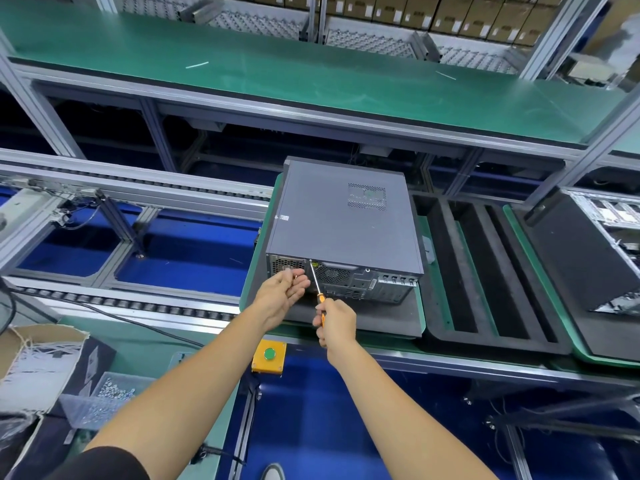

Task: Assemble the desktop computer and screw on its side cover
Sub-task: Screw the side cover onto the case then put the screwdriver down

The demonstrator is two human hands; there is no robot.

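A grey desktop computer (341,221) lies on its side on a dark foam pallet (388,317), its rear panel facing me and the side cover on top. My right hand (336,322) grips an orange-handled screwdriver (317,284); the tip meets a screw at the upper edge of the rear panel. My left hand (284,292) hovers palm-up just left of the shaft, fingers loosely curled, with what looks like a small screw at the fingertips.
A clear bin of screws (100,400) and an open carton (38,362) sit at lower left. A yellow box with a green button (269,355) is mounted below the pallet. An empty foam tray (485,271) and another open computer (595,251) stand to the right. Roller conveyor rails run left.
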